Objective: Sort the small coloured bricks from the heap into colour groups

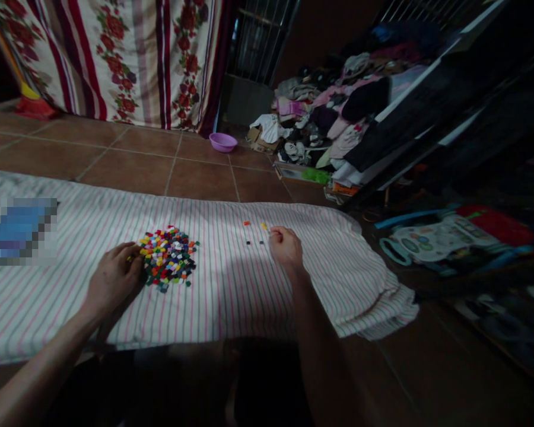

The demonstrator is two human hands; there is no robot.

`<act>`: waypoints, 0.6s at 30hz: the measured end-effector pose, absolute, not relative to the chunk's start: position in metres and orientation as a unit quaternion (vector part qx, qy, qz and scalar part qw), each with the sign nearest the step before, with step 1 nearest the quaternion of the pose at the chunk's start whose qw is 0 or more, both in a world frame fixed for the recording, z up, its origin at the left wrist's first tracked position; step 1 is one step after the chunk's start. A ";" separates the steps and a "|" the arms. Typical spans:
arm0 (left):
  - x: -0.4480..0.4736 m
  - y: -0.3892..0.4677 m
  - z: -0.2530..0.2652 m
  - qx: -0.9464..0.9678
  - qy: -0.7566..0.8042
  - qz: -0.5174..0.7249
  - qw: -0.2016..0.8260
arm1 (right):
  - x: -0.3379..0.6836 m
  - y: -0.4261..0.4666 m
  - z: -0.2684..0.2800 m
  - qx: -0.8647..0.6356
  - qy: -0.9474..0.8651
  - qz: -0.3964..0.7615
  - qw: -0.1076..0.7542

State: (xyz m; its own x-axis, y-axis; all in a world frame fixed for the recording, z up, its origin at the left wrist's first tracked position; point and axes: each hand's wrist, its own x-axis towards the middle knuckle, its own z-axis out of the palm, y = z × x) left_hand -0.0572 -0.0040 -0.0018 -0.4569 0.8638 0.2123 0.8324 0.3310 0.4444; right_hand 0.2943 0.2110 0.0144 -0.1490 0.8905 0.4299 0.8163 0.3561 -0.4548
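Note:
A pile of small toy bricks [168,258] in many colours lies on the striped cloth [231,290]. My left hand [115,273] rests at the pile's left edge, fingers curled in against the bricks; a bit of yellow shows by the fingertips, but their grip is partly hidden. Right of the pile, my right hand [287,246] is closed in a pinch just above the cloth. What lies between its fingertips is too small to make out. Beside that hand are a yellow brick [264,226], an orange brick [246,223] and two dark bricks [248,242].
A blurred-out blue item [18,228] lies at the cloth's left end. Beyond, on the tiled floor, stand a purple basin [223,142] and a heap of clothes [324,112]. A flowered curtain [137,59] hangs behind. Colourful items [449,237] are at the right.

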 end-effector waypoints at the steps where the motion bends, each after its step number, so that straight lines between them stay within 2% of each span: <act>1: -0.057 -0.004 -0.001 0.517 0.816 0.256 0.029 | 0.284 0.209 0.016 -0.548 -0.765 0.066 0.331; 7: -0.055 -0.002 0.000 0.511 0.816 0.268 0.026 | 0.219 0.191 0.022 -0.424 -0.836 0.152 0.313; 15: -0.062 -0.007 -0.001 0.529 0.791 0.302 0.059 | 0.175 0.159 0.027 -0.305 -0.874 0.332 0.182; 18: -0.064 -0.011 -0.003 0.534 0.782 0.312 0.071 | 0.171 0.152 0.027 -0.294 -0.871 0.364 0.147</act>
State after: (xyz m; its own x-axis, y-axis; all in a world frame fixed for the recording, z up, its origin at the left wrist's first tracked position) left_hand -0.0643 -0.0108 -0.0027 -0.4187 0.8804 0.2228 0.7918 0.2338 0.5642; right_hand 0.1711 0.1517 0.0269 -0.7836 0.6199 0.0407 0.4063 0.5609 -0.7213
